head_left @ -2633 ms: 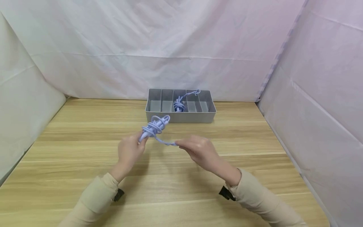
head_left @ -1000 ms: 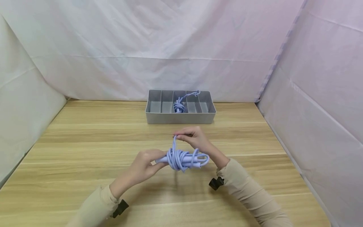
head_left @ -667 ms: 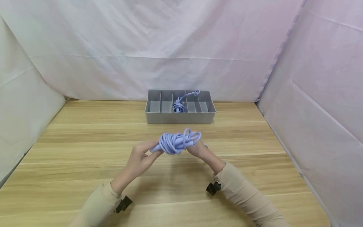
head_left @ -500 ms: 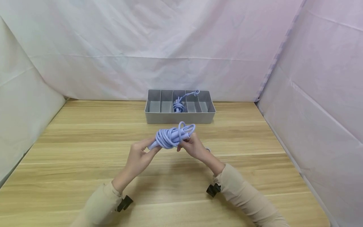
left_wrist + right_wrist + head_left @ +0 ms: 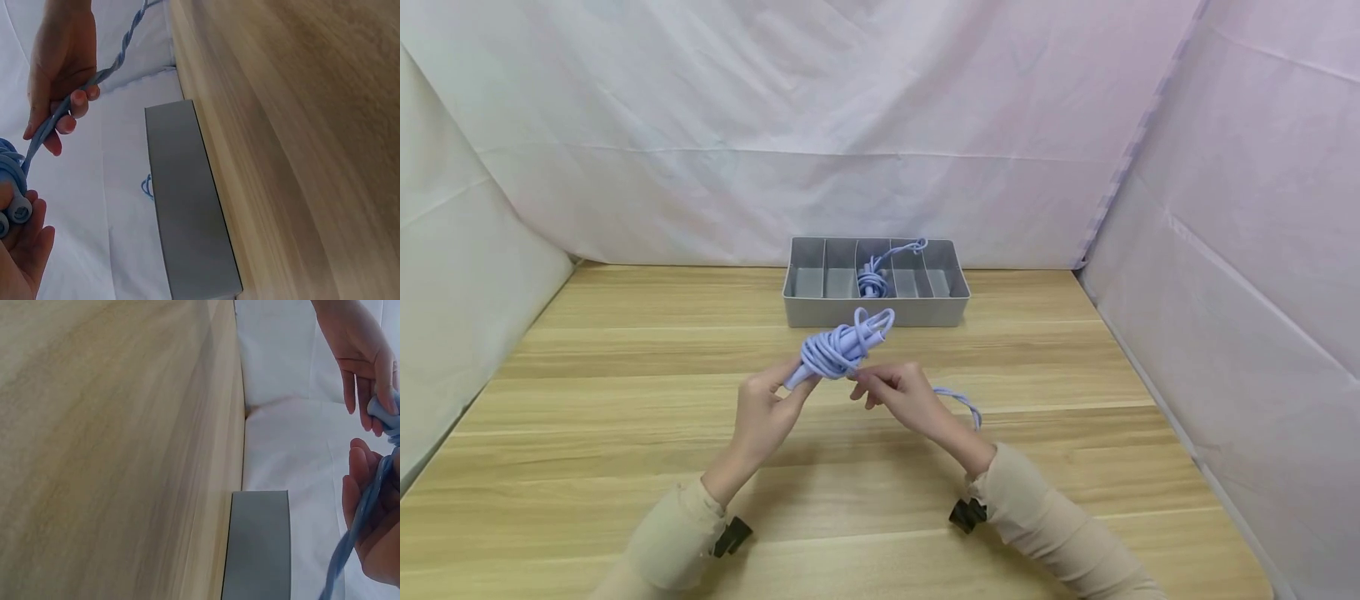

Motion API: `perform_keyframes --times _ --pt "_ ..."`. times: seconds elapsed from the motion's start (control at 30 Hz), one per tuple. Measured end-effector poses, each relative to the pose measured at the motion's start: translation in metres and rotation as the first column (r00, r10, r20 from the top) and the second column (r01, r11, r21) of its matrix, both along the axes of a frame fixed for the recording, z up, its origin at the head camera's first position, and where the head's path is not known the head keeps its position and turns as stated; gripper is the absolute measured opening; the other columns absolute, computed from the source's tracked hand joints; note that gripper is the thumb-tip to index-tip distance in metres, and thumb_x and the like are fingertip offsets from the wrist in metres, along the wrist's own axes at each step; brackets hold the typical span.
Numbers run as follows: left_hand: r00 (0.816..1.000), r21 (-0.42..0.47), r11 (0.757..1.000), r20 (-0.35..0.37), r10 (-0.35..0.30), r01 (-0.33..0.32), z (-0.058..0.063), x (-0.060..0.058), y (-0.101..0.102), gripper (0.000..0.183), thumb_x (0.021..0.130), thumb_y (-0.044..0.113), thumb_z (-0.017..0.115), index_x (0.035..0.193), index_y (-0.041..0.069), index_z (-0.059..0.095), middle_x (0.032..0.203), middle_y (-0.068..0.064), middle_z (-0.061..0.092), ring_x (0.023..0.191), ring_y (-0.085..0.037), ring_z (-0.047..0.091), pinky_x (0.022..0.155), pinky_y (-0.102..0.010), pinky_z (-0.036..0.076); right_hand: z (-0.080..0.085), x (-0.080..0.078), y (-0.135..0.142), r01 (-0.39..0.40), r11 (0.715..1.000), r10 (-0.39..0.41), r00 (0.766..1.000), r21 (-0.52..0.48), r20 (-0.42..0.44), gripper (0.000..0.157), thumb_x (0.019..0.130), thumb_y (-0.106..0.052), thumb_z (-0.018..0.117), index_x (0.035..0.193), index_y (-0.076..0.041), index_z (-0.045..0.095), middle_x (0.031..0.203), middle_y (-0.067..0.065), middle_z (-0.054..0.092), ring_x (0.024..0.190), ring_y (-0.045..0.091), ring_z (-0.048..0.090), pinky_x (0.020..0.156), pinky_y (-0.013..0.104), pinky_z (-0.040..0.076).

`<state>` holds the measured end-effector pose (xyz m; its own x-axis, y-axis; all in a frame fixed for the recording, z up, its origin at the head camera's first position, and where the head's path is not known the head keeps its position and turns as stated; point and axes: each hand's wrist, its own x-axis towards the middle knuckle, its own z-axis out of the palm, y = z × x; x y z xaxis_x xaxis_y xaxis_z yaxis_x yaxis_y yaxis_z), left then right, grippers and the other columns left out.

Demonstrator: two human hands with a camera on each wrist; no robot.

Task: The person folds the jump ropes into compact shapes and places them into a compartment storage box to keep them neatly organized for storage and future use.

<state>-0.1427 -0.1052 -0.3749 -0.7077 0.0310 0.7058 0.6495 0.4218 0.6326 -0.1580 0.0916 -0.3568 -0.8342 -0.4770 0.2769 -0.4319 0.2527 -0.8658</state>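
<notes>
My left hand (image 5: pixel 763 417) grips the handle ends of a light blue jump rope (image 5: pixel 833 350), held tilted above the table. Its cord is wound several times round the two handles, with a loop sticking out at the far end. Close to the windings, my right hand (image 5: pixel 910 398) pinches the cord. A twisted tail (image 5: pixel 958 400) of it hangs out beyond the right wrist. In the left wrist view the twisted cord (image 5: pixel 57 115) runs through the right hand's curled fingers; the right wrist view shows the cord (image 5: pixel 350 540) across that palm.
A grey divided box (image 5: pixel 877 312) stands at the back of the wooden table (image 5: pixel 662 375). Another wound blue jump rope (image 5: pixel 872 283) lies in its middle compartment, cord end over a divider. White cloth (image 5: pixel 700 200) hangs behind and at both sides.
The wound bundle came towards me, then went back out and left, tilting upward. My right hand passed the cord behind the bundle and now sits at its lower right, the tail trailing.
</notes>
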Motion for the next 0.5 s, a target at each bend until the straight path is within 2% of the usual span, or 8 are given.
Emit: perform_keyframes --times 0.1,0.17,0.3,0.4,0.5 --pt "0.999 -0.006 0.999 0.0 0.04 -0.04 -0.002 -0.002 -0.001 0.023 0.07 -0.007 0.072 0.093 -0.006 0.068 0.084 -0.016 0.069 0.074 -0.025 0.067 0.065 -0.026 0.054 -0.012 -0.004 0.001 0.007 1.0 -0.007 1.0 -0.01 0.013 0.018 0.09 0.001 0.051 0.091 0.009 0.067 0.077 0.018 0.068 0.057 0.023 0.06 0.06 0.028 0.055" --pt "0.998 -0.008 0.998 -0.005 0.059 -0.059 -0.004 -0.004 -0.001 0.023 0.07 -0.006 0.072 0.093 -0.006 0.068 0.084 -0.017 0.068 0.073 -0.026 0.067 0.063 -0.028 0.055 -0.021 -0.007 0.002 0.012 1.0 -0.012 1.0 -0.012 0.02 0.019 0.091 -0.002 0.051 0.094 0.007 0.067 0.079 0.016 0.068 0.057 0.019 0.059 0.058 0.027 0.055" --pt "0.995 -0.016 0.996 -0.022 0.092 -0.093 -0.007 -0.005 -0.001 0.024 0.07 -0.005 0.073 0.093 -0.008 0.068 0.084 -0.018 0.068 0.071 -0.026 0.067 0.058 -0.029 0.054 -0.027 -0.006 0.003 0.006 1.0 -0.006 1.0 -0.007 0.009 0.021 0.092 -0.006 0.051 0.1 0.005 0.066 0.078 0.013 0.068 0.055 0.009 0.055 0.051 0.033 0.052" --pt "0.991 -0.026 0.991 -0.041 0.129 -0.13 -0.008 -0.006 -0.002 0.024 0.069 -0.003 0.074 0.092 -0.008 0.068 0.083 -0.018 0.068 0.067 -0.024 0.067 0.053 -0.024 0.052 -0.029 -0.005 0.003 0.001 1.0 -0.001 1.0 -0.006 0.007 0.022 0.092 -0.005 0.051 0.106 0.006 0.063 0.077 0.013 0.067 0.055 0.008 0.055 0.049 0.04 0.051" --pt "0.983 -0.017 0.984 -0.052 0.178 -0.179 -0.009 -0.008 -0.003 0.024 0.07 -0.003 0.073 0.093 -0.006 0.068 0.083 -0.018 0.068 0.062 -0.02 0.065 0.048 -0.019 0.049 -0.029 -0.003 0.004 0.004 1.0 -0.004 1.0 0.003 0.021 0.022 0.091 -0.005 0.051 0.107 0.006 0.063 0.077 0.012 0.066 0.056 0.008 0.054 0.05 0.042 0.051"
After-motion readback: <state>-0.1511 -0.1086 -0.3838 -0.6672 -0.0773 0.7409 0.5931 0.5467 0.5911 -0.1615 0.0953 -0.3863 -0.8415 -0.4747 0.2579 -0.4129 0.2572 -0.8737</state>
